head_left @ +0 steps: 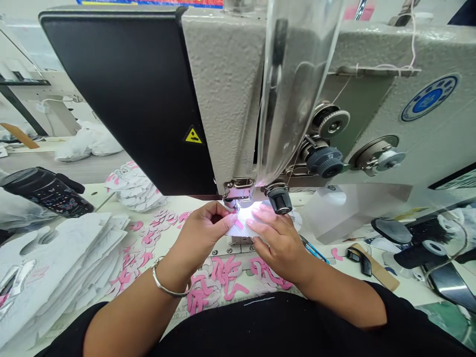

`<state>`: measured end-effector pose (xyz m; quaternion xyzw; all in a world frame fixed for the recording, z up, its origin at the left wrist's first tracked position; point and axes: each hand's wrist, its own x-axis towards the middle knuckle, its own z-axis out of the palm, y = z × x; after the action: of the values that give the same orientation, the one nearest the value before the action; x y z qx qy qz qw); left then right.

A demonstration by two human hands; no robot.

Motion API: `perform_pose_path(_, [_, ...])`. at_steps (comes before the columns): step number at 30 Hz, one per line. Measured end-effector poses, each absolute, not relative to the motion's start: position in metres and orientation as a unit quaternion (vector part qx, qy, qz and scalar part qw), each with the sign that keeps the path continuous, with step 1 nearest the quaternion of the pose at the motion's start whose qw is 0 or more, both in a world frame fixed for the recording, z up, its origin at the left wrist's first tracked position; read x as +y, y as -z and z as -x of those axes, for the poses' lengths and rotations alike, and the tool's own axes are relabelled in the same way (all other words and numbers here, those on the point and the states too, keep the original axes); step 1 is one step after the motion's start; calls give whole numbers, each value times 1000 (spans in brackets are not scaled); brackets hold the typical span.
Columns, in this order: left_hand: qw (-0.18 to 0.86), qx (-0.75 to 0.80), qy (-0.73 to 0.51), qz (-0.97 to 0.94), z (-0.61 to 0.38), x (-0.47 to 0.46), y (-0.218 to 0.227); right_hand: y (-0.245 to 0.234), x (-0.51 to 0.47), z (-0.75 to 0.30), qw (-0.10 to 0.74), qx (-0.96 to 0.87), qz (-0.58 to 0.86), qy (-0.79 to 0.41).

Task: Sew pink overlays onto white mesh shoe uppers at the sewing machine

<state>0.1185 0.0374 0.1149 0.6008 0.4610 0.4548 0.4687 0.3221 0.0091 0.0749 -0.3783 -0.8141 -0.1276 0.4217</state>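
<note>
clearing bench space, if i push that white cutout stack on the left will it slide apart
The white cutout stack will probably slide apart: its layers sit fanned and offset. They look thin and soft, so each is likely floppy and light, and the top ones may shift first.

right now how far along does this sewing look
Done, it seems: a stack of white pieces at the left and a pile of white-and-pink pieces behind it, though I can't tell if they're sewn. In hand: the left hand and right hand hold a white mesh piece with a pink strip at the presser foot. Left: loose pink pieces lying before the machine.
</note>
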Motion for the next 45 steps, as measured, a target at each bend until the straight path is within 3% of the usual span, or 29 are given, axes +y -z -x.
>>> perform_pose_path(11, [458, 483, -430, -610, -118, 34, -113, -81, 3, -326, 346, -841, 397, 126])
perform_pose_path(28, [521, 452, -472, -550, -124, 29, -110, -72, 9, -325, 446, -815, 354, 102])
perform_pose_path(45, [529, 434, -502, -529, -129, 28, -113, -67, 9, -324, 427, -820, 361, 125])
